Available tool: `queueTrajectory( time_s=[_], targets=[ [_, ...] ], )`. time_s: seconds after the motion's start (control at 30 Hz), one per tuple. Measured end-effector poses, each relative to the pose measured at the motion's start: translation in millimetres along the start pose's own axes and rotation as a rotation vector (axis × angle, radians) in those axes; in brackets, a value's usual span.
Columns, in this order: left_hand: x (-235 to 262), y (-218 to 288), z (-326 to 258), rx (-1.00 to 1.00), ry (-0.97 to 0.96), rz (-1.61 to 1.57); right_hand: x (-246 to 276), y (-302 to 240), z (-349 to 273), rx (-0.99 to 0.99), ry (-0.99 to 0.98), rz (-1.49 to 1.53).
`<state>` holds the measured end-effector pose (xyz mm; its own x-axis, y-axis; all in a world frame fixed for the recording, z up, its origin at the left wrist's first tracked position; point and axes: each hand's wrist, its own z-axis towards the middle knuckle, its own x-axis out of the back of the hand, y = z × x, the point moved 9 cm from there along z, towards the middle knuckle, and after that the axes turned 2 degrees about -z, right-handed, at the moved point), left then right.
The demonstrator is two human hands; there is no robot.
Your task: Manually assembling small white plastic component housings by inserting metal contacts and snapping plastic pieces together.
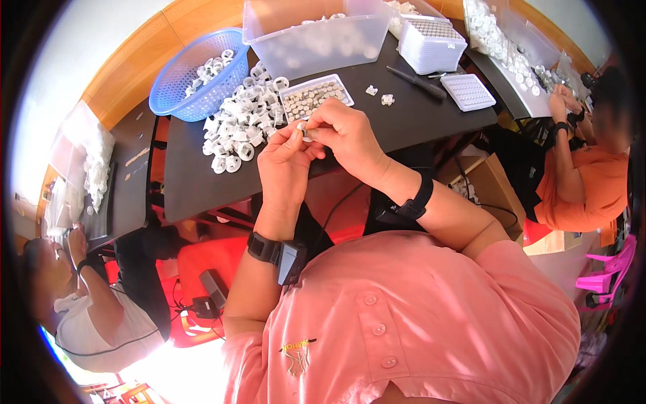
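Left hand (pixel 286 158) and right hand (pixel 343 135) meet above the tabletop (pixel 417 114) edge, fingers of both pinched on one small white part (pixel 302 128). Loose white parts pile (pixel 239 124) just beside, left.

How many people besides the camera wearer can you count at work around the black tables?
2. One person in an orange shirt sits at the right edge, hands up at the next table. One person in a white top sits at the lower left. Others may be hidden beyond the picture's rim.

Bright daylight, blown-out glare at the lower left and upper left, heavy fisheye bending toward a black rim, soft focus at edges, dark surface (pixel 404 121) sharp
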<state>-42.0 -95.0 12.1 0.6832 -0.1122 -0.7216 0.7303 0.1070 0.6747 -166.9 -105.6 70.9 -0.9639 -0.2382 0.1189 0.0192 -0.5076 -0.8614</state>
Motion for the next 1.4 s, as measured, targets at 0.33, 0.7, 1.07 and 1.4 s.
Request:
queueTrajectory(
  time_s=[0.33,0.7,1.07,1.4],
  targets=[
    [2,-2,0,0.033,0.089,0.131,-3,28,8,-0.418,-0.081,0.301],
    [-2,-1,0,0.051,0.088,0.083,-2,41,15,-0.398,-0.222,0.436],
    [0,1,-5,0.101,0.082,0.096,-3,40,7,-0.383,-0.193,0.531],
    [-9,-1,-6,0.166,0.05,0.334,6,45,2,-0.374,-0.211,0.437]
  ],
)
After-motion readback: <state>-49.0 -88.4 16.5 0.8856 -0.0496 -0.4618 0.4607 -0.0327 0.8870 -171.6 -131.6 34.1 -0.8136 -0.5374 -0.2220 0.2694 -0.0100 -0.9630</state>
